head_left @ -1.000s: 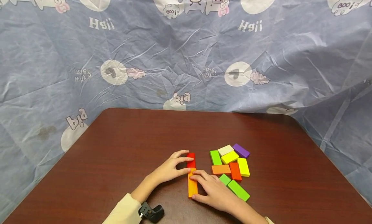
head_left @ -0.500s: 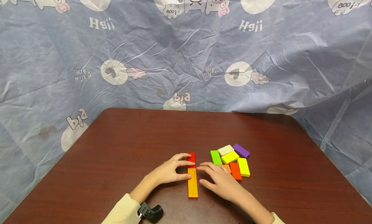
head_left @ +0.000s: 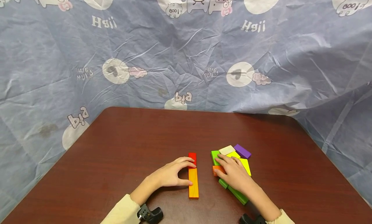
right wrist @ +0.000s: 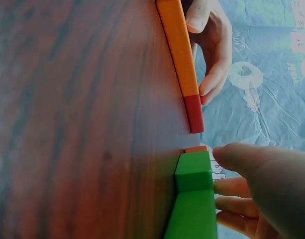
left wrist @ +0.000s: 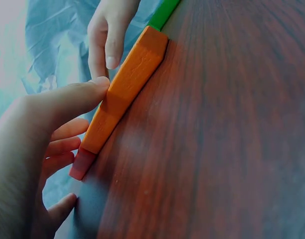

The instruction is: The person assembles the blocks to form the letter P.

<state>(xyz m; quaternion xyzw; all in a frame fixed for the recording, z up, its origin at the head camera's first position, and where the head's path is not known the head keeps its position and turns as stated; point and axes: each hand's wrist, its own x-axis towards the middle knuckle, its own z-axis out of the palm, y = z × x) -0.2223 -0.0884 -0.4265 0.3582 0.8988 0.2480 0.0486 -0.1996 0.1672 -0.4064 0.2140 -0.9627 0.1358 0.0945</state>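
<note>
A long yellow-orange block (head_left: 193, 186) lies end to end with a short red block (head_left: 192, 156) on the table. My left hand (head_left: 171, 174) rests at this row, its thumb on the yellow-orange block and fingertips on the red one. Over a cluster of coloured blocks to the right is my right hand (head_left: 236, 175), fingers spread and bent a little. Its thumb is by a short orange block (head_left: 215, 173) and its fingertips lie over a light green block (head_left: 214, 155). The palm hides part of the cluster. Two green blocks (right wrist: 194, 172) sit below that hand.
Round the right hand lie a cream block (head_left: 226, 149), a purple block (head_left: 242, 151) and a yellow block (head_left: 247, 166). The brown table (head_left: 139, 133) extends back to a printed blue-grey cloth (head_left: 174, 49).
My right hand has left the yellow-orange block and moved right, over the block cluster. My left hand has stayed at the row, its thumb sliding nearer along the yellow-orange block.
</note>
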